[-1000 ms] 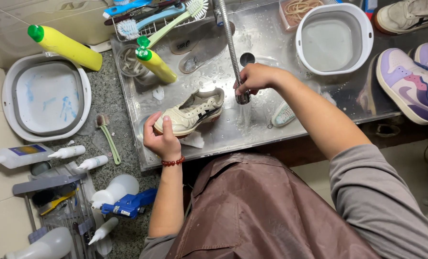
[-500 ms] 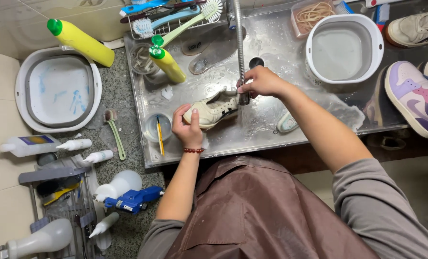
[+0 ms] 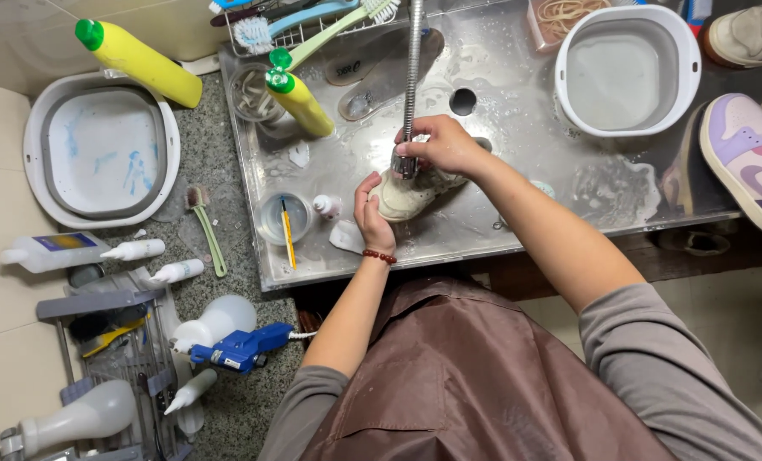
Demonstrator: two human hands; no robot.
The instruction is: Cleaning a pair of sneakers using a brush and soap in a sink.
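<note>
Gripping the spray head (image 3: 405,162) of the hose, the right hand (image 3: 442,145) holds it just above a pale shoe (image 3: 411,192) in the steel sink (image 3: 517,85). The left hand (image 3: 371,213) clasps the shoe's near end, beside a yellow bottle (image 3: 300,102).

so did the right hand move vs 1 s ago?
Yes. The right hand came off the faucet's base, near the drain hole, toward the person; it now holds the spray head over the shoe.
</note>
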